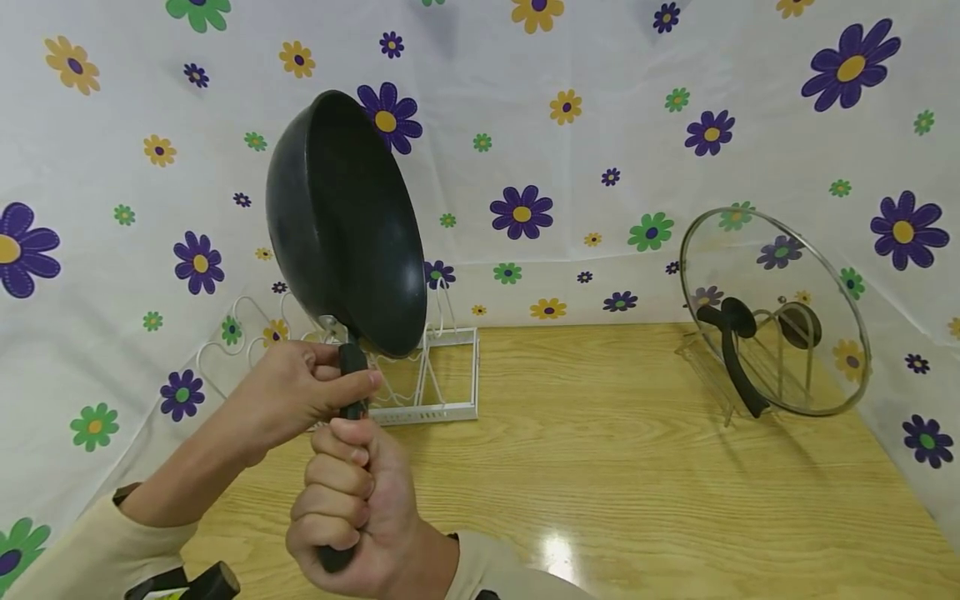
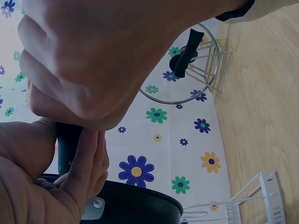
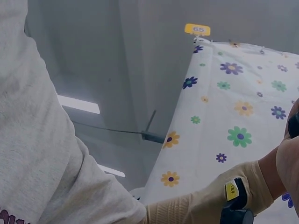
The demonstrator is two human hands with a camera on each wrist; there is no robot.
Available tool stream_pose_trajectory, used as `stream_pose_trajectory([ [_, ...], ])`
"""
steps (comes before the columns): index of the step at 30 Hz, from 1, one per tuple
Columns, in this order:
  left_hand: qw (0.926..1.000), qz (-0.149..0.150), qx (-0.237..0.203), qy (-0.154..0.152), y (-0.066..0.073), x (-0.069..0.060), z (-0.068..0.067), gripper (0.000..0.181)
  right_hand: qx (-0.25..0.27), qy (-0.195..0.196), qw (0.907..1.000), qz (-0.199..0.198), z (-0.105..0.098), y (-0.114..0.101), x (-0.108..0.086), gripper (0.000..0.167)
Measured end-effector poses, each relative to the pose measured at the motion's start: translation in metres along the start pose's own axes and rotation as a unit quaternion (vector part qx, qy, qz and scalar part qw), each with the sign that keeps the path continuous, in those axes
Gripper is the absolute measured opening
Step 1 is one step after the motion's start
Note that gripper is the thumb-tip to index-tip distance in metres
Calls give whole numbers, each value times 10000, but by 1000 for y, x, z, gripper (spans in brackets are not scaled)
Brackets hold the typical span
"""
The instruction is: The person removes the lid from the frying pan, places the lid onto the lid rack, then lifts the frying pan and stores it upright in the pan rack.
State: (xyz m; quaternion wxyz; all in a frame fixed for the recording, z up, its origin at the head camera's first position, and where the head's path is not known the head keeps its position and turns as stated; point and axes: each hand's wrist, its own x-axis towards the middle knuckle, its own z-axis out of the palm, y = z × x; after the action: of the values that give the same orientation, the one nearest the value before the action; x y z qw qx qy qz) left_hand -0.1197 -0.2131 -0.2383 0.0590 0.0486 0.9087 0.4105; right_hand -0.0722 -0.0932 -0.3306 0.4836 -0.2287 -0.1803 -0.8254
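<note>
A deep black wok (image 1: 352, 225) is held up in the air in the head view, tilted with its dark inside facing right. My right hand (image 1: 360, 508) wraps its fingers round the lower part of the black handle (image 1: 352, 362). Higher up, close to the metal bracket, my left hand (image 1: 303, 392) grips the same handle between thumb and fingers. In the left wrist view both hands sit one beside the other on the handle, and part of the wok's rim (image 2: 140, 196) shows below them. The right wrist view catches only an edge of the hands.
Behind the wok, a white wire rack (image 1: 457, 408) stands on the wooden table (image 1: 600, 467). At the right, a glass lid (image 1: 776, 312) with a black handle leans upright in a small wire stand (image 1: 705, 375). A flowered cloth (image 1: 525, 125) encloses the table's back and sides.
</note>
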Motion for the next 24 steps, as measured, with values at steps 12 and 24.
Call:
stream_pose_trajectory([
  [12,9997,-102,213,-38,1,4,1,38,173,-39,9998,-133,0,2,1,42],
  [24,9993,-113,326,-123,4,10,4,38,571,-151,9978,-295,1,0,2,41],
])
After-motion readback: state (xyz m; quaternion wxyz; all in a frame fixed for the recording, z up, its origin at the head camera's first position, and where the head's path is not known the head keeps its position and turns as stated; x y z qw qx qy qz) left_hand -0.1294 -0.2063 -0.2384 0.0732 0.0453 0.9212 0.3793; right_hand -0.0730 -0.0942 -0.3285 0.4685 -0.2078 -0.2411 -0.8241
